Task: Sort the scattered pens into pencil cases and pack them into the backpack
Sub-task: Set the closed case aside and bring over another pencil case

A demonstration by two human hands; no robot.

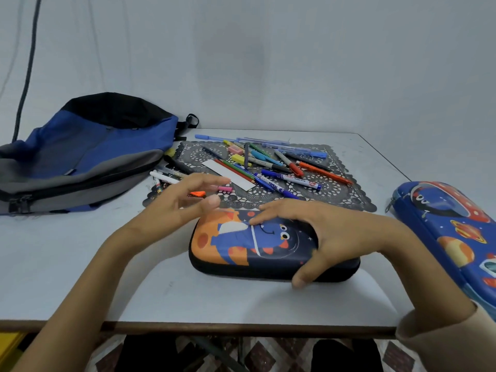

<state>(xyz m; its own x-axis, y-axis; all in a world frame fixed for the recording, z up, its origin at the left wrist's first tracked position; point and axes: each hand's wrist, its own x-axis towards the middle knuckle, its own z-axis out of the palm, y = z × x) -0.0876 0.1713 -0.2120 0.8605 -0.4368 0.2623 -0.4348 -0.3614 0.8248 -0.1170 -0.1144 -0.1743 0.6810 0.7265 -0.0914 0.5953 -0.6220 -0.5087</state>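
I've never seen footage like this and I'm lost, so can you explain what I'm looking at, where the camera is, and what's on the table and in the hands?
There is no machine here: these are a person's two bare hands. The single picture comes from a wide-angle camera worn on the person's head, looking forward and down, so the arms reach in from below. On the white table lie a blue and grey backpack at the left, a dark lace mat strewn with pens and a white ruler, and a blue planet pencil case at the right. The right hand holds a closed dinosaur pencil case, fingers on top, thumb round its near side. The left hand hovers open beside it, holding nothing.
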